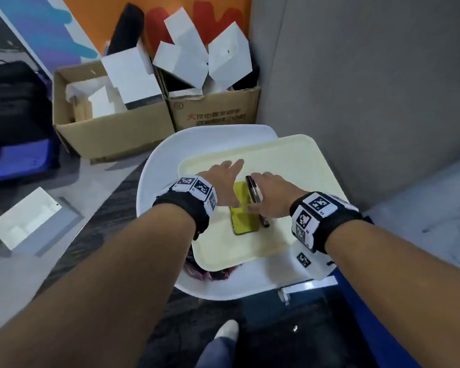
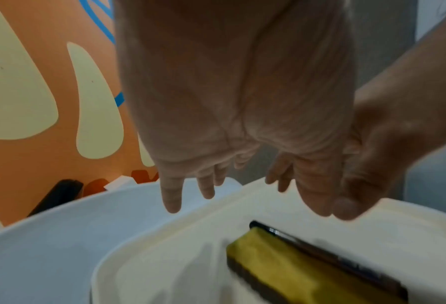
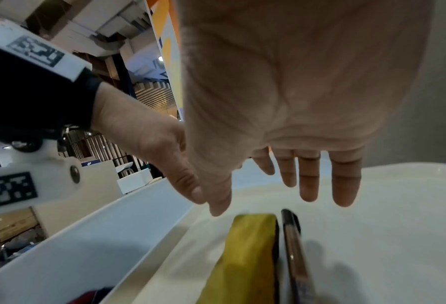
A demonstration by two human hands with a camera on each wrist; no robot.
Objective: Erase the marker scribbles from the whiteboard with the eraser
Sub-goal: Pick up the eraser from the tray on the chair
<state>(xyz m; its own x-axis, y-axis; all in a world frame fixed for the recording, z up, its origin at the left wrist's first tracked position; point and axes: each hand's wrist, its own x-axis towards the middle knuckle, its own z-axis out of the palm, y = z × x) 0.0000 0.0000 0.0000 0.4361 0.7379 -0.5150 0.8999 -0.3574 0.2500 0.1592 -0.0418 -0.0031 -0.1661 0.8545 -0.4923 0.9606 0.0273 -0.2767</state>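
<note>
A yellow eraser [image 1: 246, 221] with a dark felt underside lies on a cream, rimmed board [image 1: 290, 160]. A dark marker [image 1: 252, 192] lies along its right side. No scribbles show on the board. My left hand [image 1: 229, 176] hovers over the eraser's far left end with straight fingers and holds nothing. My right hand [image 1: 268, 192] hovers just right of it, above the marker, fingers straight too. In the left wrist view my left palm [image 2: 229, 102] hangs above the eraser [image 2: 281, 263] and marker [image 2: 333, 259]. In the right wrist view my right palm [image 3: 294, 92] is clear of the eraser [image 3: 247, 257].
The board rests on a round white seat [image 1: 154, 181] with reddish cloth [image 1: 210, 272] under its near edge. Two cardboard boxes [image 1: 112, 115] stuffed with white cartons stand behind. A grey partition [image 1: 356, 75] is close on the right; a black bag [image 1: 11, 102] lies left.
</note>
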